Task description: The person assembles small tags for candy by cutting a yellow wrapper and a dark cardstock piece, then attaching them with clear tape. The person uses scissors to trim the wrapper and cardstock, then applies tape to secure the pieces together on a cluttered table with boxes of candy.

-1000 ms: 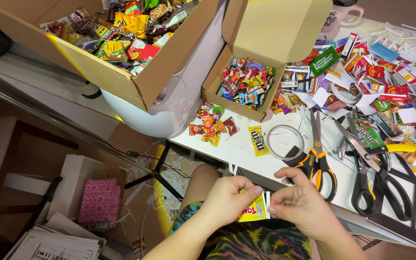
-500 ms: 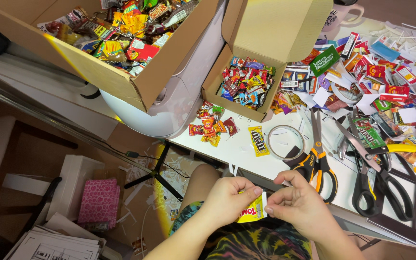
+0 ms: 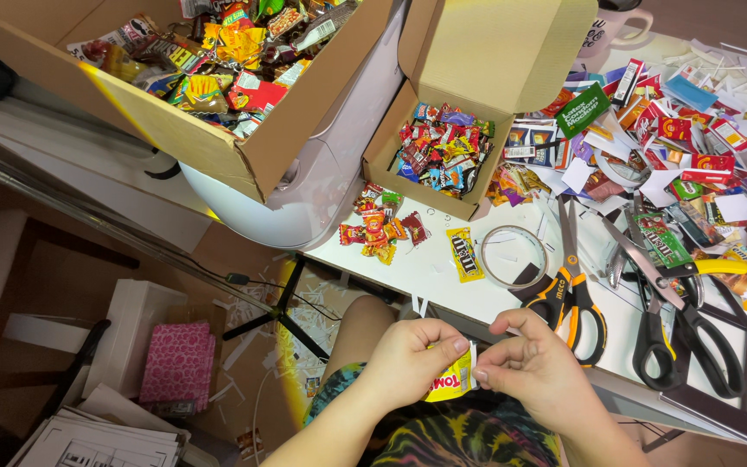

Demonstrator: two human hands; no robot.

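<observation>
My left hand (image 3: 410,360) and my right hand (image 3: 536,370) meet in front of my lap, below the white table's near edge. Both pinch a small yellow candy wrapper (image 3: 451,382) with red lettering, thumbs and forefingers closed on its top edge. Just beyond my right hand lie orange-handled scissors (image 3: 574,290) on the table. A roll of clear tape (image 3: 513,257) and a yellow candy packet (image 3: 464,253) lie a little farther out.
A small open cardboard box (image 3: 456,147) of mixed candies stands mid-table, a large open box (image 3: 209,95) of snacks at upper left over a white rounded appliance (image 3: 322,182). Cut wrappers and several more scissors (image 3: 680,311) cover the right. A pink box (image 3: 176,365) and papers sit on the floor.
My hands have stayed at the same spot on the yellow wrapper, with only small finger shifts. Nothing on the table has moved.
</observation>
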